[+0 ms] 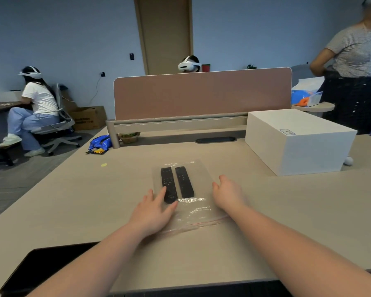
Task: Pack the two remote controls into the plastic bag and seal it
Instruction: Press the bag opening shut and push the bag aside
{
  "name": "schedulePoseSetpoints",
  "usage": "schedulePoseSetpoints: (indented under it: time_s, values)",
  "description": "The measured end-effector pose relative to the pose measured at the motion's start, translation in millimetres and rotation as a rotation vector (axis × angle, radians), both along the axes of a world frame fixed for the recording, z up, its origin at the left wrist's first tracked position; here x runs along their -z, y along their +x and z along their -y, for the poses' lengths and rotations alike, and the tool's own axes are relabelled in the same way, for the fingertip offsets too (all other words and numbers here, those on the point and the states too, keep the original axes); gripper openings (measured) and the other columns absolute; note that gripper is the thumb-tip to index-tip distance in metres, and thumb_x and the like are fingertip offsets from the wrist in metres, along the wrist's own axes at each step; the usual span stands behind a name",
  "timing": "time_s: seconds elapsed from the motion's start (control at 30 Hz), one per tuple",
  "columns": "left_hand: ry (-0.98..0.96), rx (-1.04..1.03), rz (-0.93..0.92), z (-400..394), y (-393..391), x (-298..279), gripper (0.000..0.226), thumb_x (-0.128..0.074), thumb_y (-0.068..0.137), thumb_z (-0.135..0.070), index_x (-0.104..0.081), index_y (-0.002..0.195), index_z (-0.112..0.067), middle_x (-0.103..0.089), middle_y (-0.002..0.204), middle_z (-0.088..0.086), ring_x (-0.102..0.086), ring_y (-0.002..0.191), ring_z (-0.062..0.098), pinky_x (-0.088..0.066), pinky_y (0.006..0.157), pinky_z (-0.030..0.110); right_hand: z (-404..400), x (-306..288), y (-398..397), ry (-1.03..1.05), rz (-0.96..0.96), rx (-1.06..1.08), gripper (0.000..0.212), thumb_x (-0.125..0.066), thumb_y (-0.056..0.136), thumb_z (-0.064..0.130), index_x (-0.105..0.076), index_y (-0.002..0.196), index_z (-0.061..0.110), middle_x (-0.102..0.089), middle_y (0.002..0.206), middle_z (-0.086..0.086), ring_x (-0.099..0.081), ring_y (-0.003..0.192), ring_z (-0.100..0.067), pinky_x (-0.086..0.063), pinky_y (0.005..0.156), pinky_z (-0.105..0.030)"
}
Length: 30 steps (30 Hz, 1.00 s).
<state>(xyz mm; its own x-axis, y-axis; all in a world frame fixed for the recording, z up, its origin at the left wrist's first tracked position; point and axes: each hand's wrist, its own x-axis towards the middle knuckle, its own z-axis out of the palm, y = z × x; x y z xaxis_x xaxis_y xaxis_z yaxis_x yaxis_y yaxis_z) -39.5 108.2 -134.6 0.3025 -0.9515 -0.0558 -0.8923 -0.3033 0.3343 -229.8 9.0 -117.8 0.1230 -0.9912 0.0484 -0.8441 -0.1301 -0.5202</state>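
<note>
A clear plastic bag (198, 207) lies flat on the beige table (73, 200), its pink zip strip at the near end. Two black remote controls lie side by side under the plastic: the left remote (168, 184) and the right remote (184, 181). My left hand (153, 211) rests flat, fingers spread, on the bag's near left part, fingertips touching the left remote's near end. My right hand (228, 194) hovers or rests at the bag's right edge, fingers apart, holding nothing.
A large white box (296, 140) stands at the right. A pink divider panel (201, 95) closes the table's far side. A blue snack packet (100, 143) lies far left. A dark tablet-like slab (43, 266) sits at the near left edge. Three people are around.
</note>
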Motion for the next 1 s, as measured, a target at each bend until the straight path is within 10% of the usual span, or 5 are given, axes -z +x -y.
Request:
schedulePoseSetpoints:
  time_s: [1.0]
  values:
    - [-0.095,0.28,0.084,181.0,-74.2,17.2,0.093,-0.033,0.076,-0.076,-0.003,0.147,-0.023,-0.006,0.159,-0.003,-0.016,0.144,0.015,-0.01,0.12,0.045,120.1,15.9,-67.1,-0.349,-0.07,0.189,0.053,-0.039,0.08,-0.006,-0.047,0.127,0.018,-0.054,0.111,-0.012,-0.053,0.099,-0.033,-0.044,0.079,-0.037]
